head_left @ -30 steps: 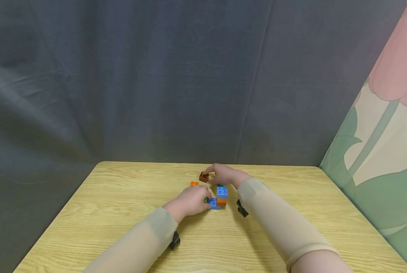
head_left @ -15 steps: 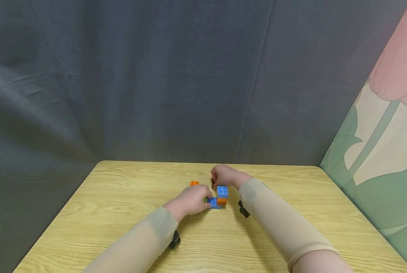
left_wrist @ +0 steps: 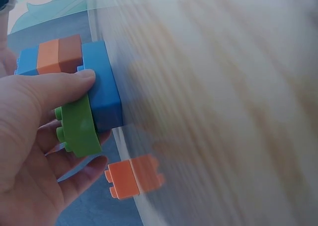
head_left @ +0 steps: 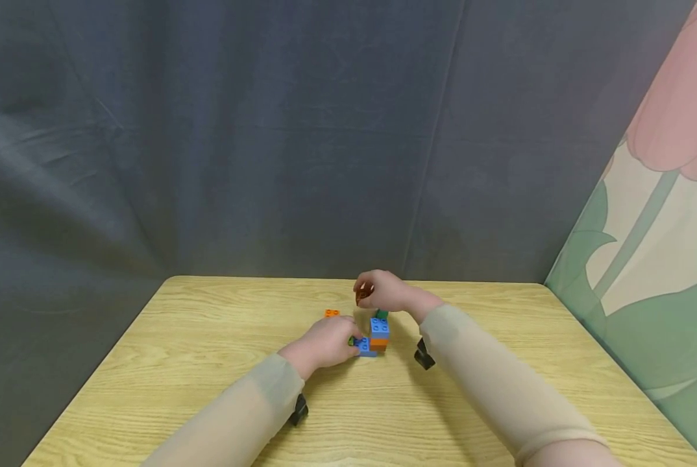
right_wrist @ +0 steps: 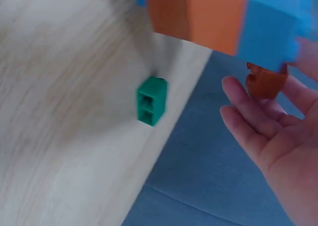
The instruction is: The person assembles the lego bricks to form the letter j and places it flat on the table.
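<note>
My left hand [head_left: 325, 342] grips a long blue building brick [left_wrist: 107, 94] low on the table, its thumb pressed on it. A light green brick [left_wrist: 82, 129] with a curved side sits on the studs of that blue brick, among the fingers. At its other end rises a stack of a brown brick [left_wrist: 69, 53], an orange brick [left_wrist: 48, 57] and a blue brick [head_left: 379, 326] on top. Behind the stack, my right hand [head_left: 388, 292] holds a small reddish-brown brick [right_wrist: 267, 83] in its fingers, raised above the tabletop.
A loose orange brick [head_left: 332, 313] lies beyond the left hand. A dark green brick [right_wrist: 153, 101] rests on the wooden table [head_left: 208, 363] behind the stack. A dark curtain [head_left: 278, 162] hangs beyond the table's far edge.
My right hand took the reddish-brown brick from the table, drew it toward the stack, then raised it and moved slightly away. The left hand has stayed in place.
</note>
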A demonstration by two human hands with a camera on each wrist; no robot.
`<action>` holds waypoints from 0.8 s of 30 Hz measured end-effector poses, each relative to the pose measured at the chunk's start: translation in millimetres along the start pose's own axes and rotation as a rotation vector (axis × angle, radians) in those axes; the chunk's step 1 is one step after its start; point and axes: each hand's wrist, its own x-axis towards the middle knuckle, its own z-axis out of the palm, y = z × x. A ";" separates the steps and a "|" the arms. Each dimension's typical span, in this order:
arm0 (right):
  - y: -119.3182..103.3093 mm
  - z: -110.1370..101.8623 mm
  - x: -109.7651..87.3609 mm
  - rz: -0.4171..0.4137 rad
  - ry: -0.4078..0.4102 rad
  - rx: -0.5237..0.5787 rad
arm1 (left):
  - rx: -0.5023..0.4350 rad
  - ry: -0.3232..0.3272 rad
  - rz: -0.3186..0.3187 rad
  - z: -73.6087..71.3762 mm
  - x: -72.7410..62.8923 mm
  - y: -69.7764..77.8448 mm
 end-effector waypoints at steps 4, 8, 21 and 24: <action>-4.1 -11.3 -12.9 -0.068 0.014 0.011 | 0.009 0.004 0.007 -1.1 -0.3 1.2; -5.6 -20.7 -29.3 -0.077 0.010 -0.025 | 0.018 0.001 0.017 -1.2 0.9 1.5; -2.5 -22.4 -69.2 -0.074 -0.040 -0.095 | 0.027 0.014 0.020 1.4 1.1 0.6; -4.8 -21.8 -73.3 -0.091 -0.024 -0.091 | 0.021 0.005 0.011 -0.8 -0.2 2.8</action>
